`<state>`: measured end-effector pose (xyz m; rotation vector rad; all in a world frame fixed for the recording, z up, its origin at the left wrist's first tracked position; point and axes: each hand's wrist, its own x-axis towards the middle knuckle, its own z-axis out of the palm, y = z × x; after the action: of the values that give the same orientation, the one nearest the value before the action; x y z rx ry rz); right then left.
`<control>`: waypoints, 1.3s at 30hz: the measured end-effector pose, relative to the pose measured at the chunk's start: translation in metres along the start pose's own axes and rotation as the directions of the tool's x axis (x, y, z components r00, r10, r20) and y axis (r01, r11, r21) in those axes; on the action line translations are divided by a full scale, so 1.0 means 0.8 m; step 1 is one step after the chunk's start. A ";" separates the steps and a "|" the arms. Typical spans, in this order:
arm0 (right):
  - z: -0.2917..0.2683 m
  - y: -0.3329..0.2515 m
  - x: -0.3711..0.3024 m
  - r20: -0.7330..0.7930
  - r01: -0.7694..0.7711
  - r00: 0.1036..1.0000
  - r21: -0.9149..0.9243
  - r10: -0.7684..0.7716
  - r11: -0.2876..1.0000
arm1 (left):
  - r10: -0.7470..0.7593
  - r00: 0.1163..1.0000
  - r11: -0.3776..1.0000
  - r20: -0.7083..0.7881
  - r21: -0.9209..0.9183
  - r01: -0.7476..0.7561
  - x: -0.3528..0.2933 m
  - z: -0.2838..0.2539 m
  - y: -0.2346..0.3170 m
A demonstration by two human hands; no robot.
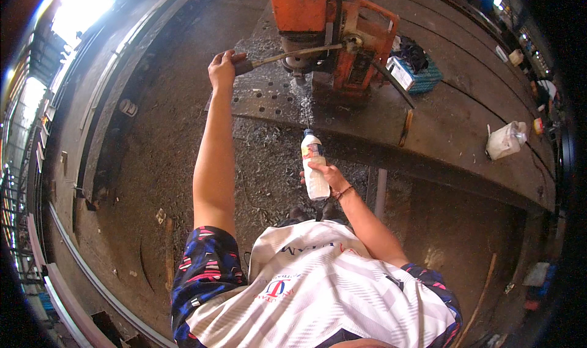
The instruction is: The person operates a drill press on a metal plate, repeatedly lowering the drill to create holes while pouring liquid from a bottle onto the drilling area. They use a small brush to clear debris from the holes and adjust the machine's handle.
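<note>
I see the left hand [221, 68] stretched far out, its fingers closed around the dark grip of a long handle [287, 56]. That handle goes to the orange drill [333, 39], which stands on a big steel beam [452, 125]. The right hand [327, 178] is below the drill, nearer the body, and its fingers are wrapped around a bottle [314, 164]. The bottle is held with its cap end up toward the drill, and a thin stream of water [304, 103] runs between the cap and the drill bit. I think the stream lands right at the bit, but the spot is small and hard to see. Round holes [260, 94] sit in the beam just left of the drill. A blue basket [419, 73] sits right of the drill. A white bag [506, 140] lies farther right of the drill on the beam.
</note>
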<state>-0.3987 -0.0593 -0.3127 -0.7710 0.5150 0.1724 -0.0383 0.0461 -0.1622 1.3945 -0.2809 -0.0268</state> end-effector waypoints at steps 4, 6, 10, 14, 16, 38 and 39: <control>0.000 -0.002 -0.002 -0.015 -0.009 1.000 0.000 0.009 1.000 | -0.026 0.998 1.000 0.051 -0.005 0.027 0.004 -0.006 -0.003; -0.002 0.005 -0.001 -0.018 0.010 1.000 0.015 -0.009 1.000 | 0.023 0.998 0.998 0.052 0.054 -0.026 0.002 -0.002 -0.004; -0.022 0.021 0.015 0.019 0.137 0.990 0.012 -0.137 0.991 | 0.027 0.999 0.970 0.040 0.241 -0.036 -0.006 -0.005 0.006; -0.046 0.043 0.049 0.013 0.161 0.987 -0.019 -0.160 0.987 | -0.006 0.993 1.000 0.115 0.030 0.003 0.016 -0.011 -0.018; -0.059 0.052 0.061 -0.003 0.171 0.985 -0.049 -0.172 0.984 | -0.031 0.984 0.997 0.178 -0.060 0.042 0.011 0.001 -0.018; -0.032 0.025 0.020 0.045 0.058 0.997 0.015 -0.058 0.998 | 0.071 0.991 0.992 0.109 0.094 -0.081 0.002 -0.011 -0.018; -0.033 0.023 0.018 0.043 0.080 0.996 -0.001 -0.080 0.997 | 0.033 0.993 0.997 0.110 0.066 -0.041 -0.006 -0.004 -0.012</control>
<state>-0.4023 -0.0653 -0.3471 -0.7874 0.4429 0.1148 -0.0407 0.0480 -0.1727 1.4580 -0.4016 -0.0636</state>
